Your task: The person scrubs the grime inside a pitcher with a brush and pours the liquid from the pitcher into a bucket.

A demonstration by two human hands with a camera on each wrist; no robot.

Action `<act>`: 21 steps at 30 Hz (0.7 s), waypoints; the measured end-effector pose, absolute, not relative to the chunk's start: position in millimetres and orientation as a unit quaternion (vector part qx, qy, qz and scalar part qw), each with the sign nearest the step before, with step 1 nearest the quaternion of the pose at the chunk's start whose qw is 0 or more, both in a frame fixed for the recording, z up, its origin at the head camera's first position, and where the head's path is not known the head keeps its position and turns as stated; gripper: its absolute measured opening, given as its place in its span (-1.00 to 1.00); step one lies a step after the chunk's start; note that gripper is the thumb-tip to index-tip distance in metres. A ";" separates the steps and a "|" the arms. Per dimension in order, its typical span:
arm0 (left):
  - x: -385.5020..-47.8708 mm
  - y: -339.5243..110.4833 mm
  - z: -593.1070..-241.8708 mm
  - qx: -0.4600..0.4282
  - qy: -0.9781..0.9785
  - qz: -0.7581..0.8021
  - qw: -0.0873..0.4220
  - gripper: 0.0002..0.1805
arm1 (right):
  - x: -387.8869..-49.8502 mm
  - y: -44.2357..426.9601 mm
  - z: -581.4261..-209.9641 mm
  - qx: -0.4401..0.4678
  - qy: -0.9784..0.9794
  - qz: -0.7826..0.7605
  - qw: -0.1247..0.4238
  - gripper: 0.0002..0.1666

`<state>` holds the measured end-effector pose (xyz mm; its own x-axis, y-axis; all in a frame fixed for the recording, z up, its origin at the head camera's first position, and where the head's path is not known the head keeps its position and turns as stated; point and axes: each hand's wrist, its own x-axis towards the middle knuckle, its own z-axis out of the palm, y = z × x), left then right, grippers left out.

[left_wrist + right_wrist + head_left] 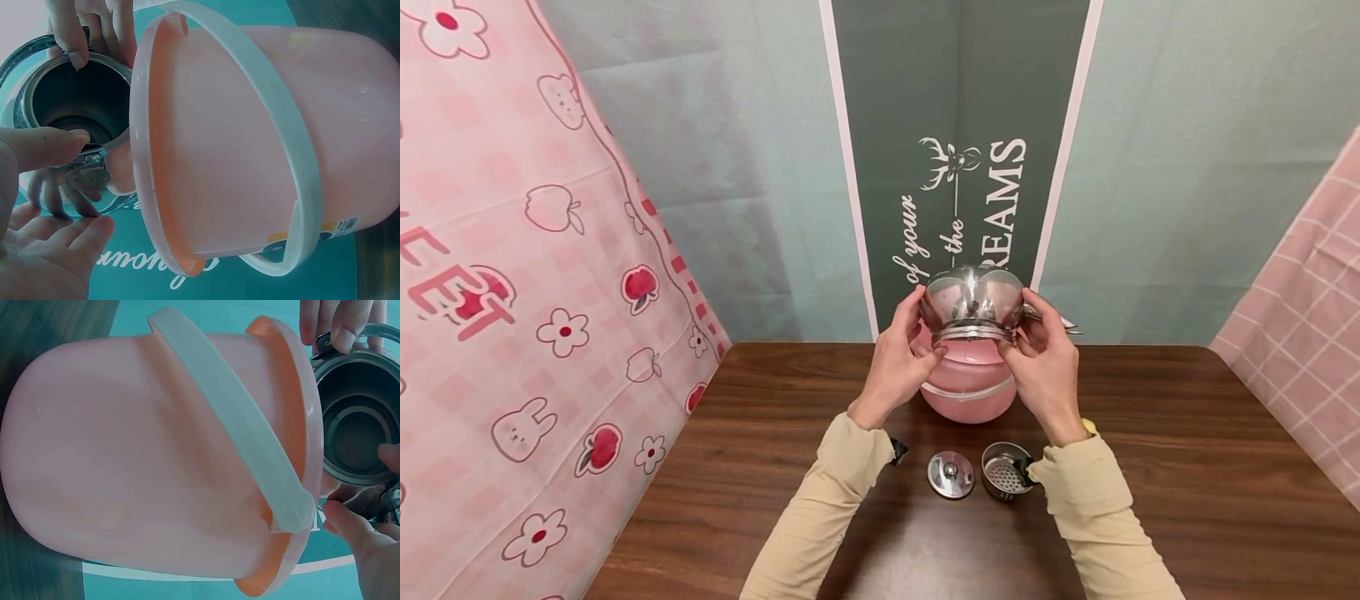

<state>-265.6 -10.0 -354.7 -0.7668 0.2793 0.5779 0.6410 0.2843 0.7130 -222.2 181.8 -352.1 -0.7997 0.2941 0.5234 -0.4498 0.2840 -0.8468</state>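
A shiny steel teapot [973, 302] is held upside down over a pink bucket [967, 398], its mouth facing down. My left hand [895, 360] grips the pot's left side, with the thumb at the rim. On the opposite side my right hand [1047, 367] holds the pot the same way. In the left wrist view the teapot's dark inside [75, 100] shows beside the bucket's rim [142, 144]. A metal fitting [90, 169] sits at the pot's rim near my left thumb. Whether any liquid is inside cannot be told.
A round steel lid [951, 475] with a knob lies on the brown wooden table [760, 500] in front of the bucket. Right of it stands a perforated steel strainer basket [1004, 472]. The bucket's pale handle [231, 419] hangs across its side. Printed cloths hang behind and beside the table.
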 end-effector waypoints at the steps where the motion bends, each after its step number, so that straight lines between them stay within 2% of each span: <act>1: -265.6 -10.3 -354.7 -0.294 -0.782 -0.521 0.175 -0.09 | -222.1 181.5 -352.1 0.053 -0.738 0.596 0.312 -0.22; 21: -264.4 -12.3 -353.9 -0.295 -0.782 -0.515 0.190 -0.09 | -223.0 179.8 -353.5 0.059 -0.734 0.596 0.319 -0.20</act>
<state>-264.4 -12.3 -353.9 -0.7540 0.2660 0.6006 0.6568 0.2958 0.6936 -223.0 179.8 -353.5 -0.7901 0.2938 0.5380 -0.4662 0.2818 -0.8386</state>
